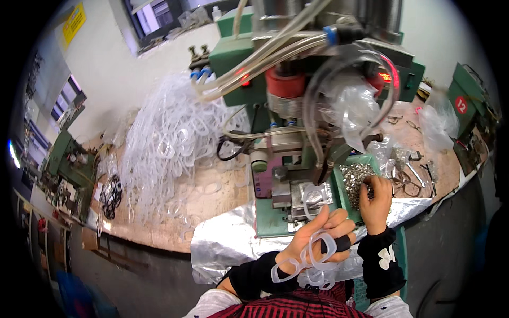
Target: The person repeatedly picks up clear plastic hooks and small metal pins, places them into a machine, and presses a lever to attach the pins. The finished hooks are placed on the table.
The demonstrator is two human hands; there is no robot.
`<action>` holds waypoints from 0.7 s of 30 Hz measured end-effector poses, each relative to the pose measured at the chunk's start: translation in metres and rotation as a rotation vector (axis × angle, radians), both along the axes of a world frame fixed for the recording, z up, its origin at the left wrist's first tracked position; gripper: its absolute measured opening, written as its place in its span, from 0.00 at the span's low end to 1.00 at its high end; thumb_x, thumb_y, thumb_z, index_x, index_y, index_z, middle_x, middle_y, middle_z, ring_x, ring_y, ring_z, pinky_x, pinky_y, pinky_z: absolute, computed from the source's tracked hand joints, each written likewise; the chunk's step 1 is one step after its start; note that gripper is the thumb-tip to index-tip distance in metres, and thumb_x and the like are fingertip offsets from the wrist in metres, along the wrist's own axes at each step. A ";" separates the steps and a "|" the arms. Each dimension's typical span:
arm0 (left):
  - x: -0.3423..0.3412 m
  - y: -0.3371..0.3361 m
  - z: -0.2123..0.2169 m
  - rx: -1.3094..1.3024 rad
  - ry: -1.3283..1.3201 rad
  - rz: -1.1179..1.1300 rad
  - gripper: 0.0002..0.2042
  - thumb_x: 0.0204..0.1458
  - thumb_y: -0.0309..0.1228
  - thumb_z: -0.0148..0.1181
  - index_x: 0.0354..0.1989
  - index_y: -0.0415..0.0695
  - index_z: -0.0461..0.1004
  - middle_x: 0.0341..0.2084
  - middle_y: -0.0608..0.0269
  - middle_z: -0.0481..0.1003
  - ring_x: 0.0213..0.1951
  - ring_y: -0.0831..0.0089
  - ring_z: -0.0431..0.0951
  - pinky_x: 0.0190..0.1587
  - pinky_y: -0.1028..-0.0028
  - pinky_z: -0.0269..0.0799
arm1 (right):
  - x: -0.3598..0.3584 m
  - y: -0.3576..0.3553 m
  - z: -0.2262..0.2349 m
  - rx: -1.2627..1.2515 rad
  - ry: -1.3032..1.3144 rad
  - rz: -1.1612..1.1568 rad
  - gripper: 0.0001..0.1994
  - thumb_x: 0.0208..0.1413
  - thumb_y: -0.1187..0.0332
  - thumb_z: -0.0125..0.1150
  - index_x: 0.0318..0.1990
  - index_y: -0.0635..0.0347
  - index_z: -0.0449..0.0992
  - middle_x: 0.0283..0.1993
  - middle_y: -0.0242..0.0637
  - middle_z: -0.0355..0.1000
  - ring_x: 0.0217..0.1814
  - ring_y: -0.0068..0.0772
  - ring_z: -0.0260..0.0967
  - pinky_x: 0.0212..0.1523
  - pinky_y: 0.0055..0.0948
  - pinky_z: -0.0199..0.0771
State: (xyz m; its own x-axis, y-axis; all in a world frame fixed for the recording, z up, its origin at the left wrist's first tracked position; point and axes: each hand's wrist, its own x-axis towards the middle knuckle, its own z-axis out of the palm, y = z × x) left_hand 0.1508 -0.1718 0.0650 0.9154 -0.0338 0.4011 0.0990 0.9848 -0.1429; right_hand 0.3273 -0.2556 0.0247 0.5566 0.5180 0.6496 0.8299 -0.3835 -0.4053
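Clear plastic loops [319,278] hang from our left hand [324,233] by the front edge of the workbench [159,233], its fingers curled together around them; another loop [306,204] stands at its thumb tip, and we cannot tell whether it is pinched. Our right hand [376,200] reaches over the right edge of the green tray [339,188], fingers bent down to small metal pieces [356,177], their tips hidden from us
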 end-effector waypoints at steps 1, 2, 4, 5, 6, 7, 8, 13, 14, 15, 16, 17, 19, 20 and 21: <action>0.000 0.002 0.000 0.011 -0.015 -0.013 0.19 0.67 0.50 0.37 0.29 0.49 0.57 0.24 0.72 0.56 0.27 0.78 0.55 0.25 0.78 0.56 | 0.001 0.001 -0.002 0.028 0.004 0.000 0.04 0.51 0.75 0.59 0.35 0.63 0.73 0.36 0.45 0.71 0.40 0.51 0.68 0.41 0.43 0.67; -0.001 0.002 0.001 0.057 0.039 0.000 0.19 0.67 0.49 0.38 0.29 0.50 0.56 0.23 0.73 0.55 0.26 0.78 0.53 0.25 0.77 0.54 | 0.005 0.001 -0.006 0.057 0.008 0.002 0.05 0.52 0.75 0.58 0.36 0.63 0.73 0.37 0.45 0.72 0.40 0.51 0.68 0.42 0.43 0.67; -0.004 0.005 -0.013 0.125 0.030 0.019 0.21 0.62 0.55 0.45 0.35 0.47 0.61 0.33 0.66 0.61 0.40 0.71 0.67 0.39 0.69 0.70 | 0.020 -0.006 -0.013 0.047 0.028 -0.054 0.06 0.54 0.75 0.57 0.39 0.63 0.74 0.40 0.46 0.73 0.44 0.53 0.69 0.45 0.43 0.68; -0.013 0.006 -0.015 0.185 0.053 0.040 0.23 0.60 0.57 0.48 0.39 0.45 0.63 0.40 0.62 0.64 0.48 0.66 0.70 0.48 0.61 0.74 | 0.028 -0.008 -0.017 0.054 0.001 -0.109 0.05 0.55 0.74 0.56 0.38 0.64 0.75 0.38 0.46 0.73 0.42 0.52 0.70 0.43 0.43 0.69; -0.030 0.011 -0.016 0.372 0.056 -0.035 0.24 0.59 0.55 0.52 0.42 0.43 0.64 0.41 0.59 0.67 0.46 0.67 0.72 0.46 0.63 0.74 | 0.035 -0.012 -0.018 0.011 0.041 -0.123 0.05 0.56 0.73 0.56 0.38 0.64 0.75 0.37 0.46 0.74 0.40 0.52 0.70 0.42 0.42 0.69; -0.047 0.017 -0.018 0.562 0.038 -0.117 0.26 0.57 0.54 0.55 0.46 0.40 0.66 0.43 0.56 0.69 0.44 0.69 0.74 0.45 0.66 0.74 | 0.037 -0.017 -0.020 -0.038 0.089 -0.144 0.05 0.57 0.73 0.56 0.37 0.64 0.76 0.35 0.45 0.74 0.39 0.51 0.70 0.41 0.42 0.69; -0.065 0.022 -0.020 0.741 0.002 -0.197 0.28 0.56 0.52 0.58 0.49 0.37 0.67 0.45 0.53 0.71 0.42 0.70 0.76 0.44 0.68 0.74 | 0.033 -0.018 -0.022 -0.022 0.009 -0.121 0.05 0.57 0.73 0.56 0.37 0.64 0.76 0.33 0.45 0.74 0.36 0.50 0.71 0.38 0.41 0.69; -0.122 0.044 -0.022 1.208 0.512 -0.066 0.12 0.62 0.35 0.52 0.37 0.36 0.69 0.23 0.65 0.71 0.25 0.78 0.71 0.31 0.78 0.67 | 0.000 -0.012 -0.020 0.050 0.130 0.011 0.06 0.53 0.75 0.61 0.38 0.64 0.78 0.34 0.43 0.75 0.36 0.42 0.73 0.39 0.34 0.71; -0.127 0.061 -0.021 1.343 0.755 0.213 0.11 0.58 0.33 0.58 0.37 0.37 0.68 0.24 0.65 0.69 0.28 0.78 0.70 0.32 0.78 0.66 | -0.006 -0.009 -0.018 0.086 0.145 0.032 0.06 0.53 0.76 0.62 0.38 0.64 0.78 0.34 0.42 0.76 0.36 0.41 0.73 0.40 0.33 0.71; -0.128 0.080 -0.023 1.475 1.016 0.551 0.12 0.54 0.32 0.63 0.37 0.39 0.67 0.26 0.64 0.68 0.30 0.77 0.68 0.34 0.78 0.66 | -0.011 -0.004 -0.016 0.123 0.205 0.047 0.06 0.53 0.76 0.62 0.38 0.65 0.78 0.34 0.42 0.76 0.36 0.39 0.73 0.40 0.32 0.71; -0.122 0.100 -0.025 1.577 1.224 0.851 0.15 0.49 0.31 0.68 0.36 0.40 0.66 0.28 0.64 0.67 0.32 0.77 0.67 0.35 0.77 0.65 | -0.013 0.002 -0.014 0.165 0.268 0.062 0.06 0.53 0.76 0.62 0.38 0.65 0.78 0.34 0.41 0.76 0.36 0.38 0.73 0.40 0.31 0.71; -0.108 0.122 -0.019 1.733 1.374 1.230 0.19 0.46 0.28 0.71 0.38 0.41 0.63 0.29 0.64 0.66 0.33 0.76 0.67 0.36 0.77 0.66 | -0.011 0.008 -0.009 0.220 0.319 0.072 0.06 0.53 0.76 0.62 0.38 0.65 0.78 0.35 0.41 0.76 0.37 0.36 0.74 0.40 0.30 0.71; -0.084 0.132 -0.024 1.872 1.273 1.395 0.23 0.42 0.25 0.73 0.39 0.42 0.60 0.30 0.64 0.65 0.33 0.74 0.66 0.38 0.76 0.66 | -0.009 0.016 -0.007 0.246 0.401 0.110 0.07 0.53 0.76 0.63 0.39 0.66 0.78 0.35 0.39 0.76 0.37 0.34 0.73 0.42 0.30 0.71; -0.074 0.137 -0.033 1.936 1.218 1.468 0.25 0.41 0.24 0.73 0.40 0.42 0.59 0.31 0.64 0.65 0.34 0.73 0.66 0.38 0.75 0.66 | -0.010 0.020 -0.006 0.268 0.444 0.124 0.07 0.54 0.76 0.63 0.39 0.66 0.78 0.36 0.39 0.76 0.37 0.34 0.73 0.43 0.29 0.71; -0.066 0.149 -0.047 1.934 1.178 1.484 0.26 0.40 0.24 0.74 0.42 0.41 0.59 0.32 0.64 0.65 0.34 0.73 0.67 0.39 0.74 0.67 | -0.010 0.022 -0.007 0.291 0.488 0.138 0.07 0.54 0.76 0.62 0.40 0.66 0.77 0.36 0.38 0.76 0.38 0.33 0.73 0.43 0.29 0.71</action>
State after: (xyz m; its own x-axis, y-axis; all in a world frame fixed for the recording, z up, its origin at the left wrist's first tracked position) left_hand 0.0853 -0.0229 0.0184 0.4206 0.8343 0.3564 0.2305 -0.4783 0.8474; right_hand 0.3173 -0.2336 0.0176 0.7671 0.4453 0.4617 0.5553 -0.1006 -0.8256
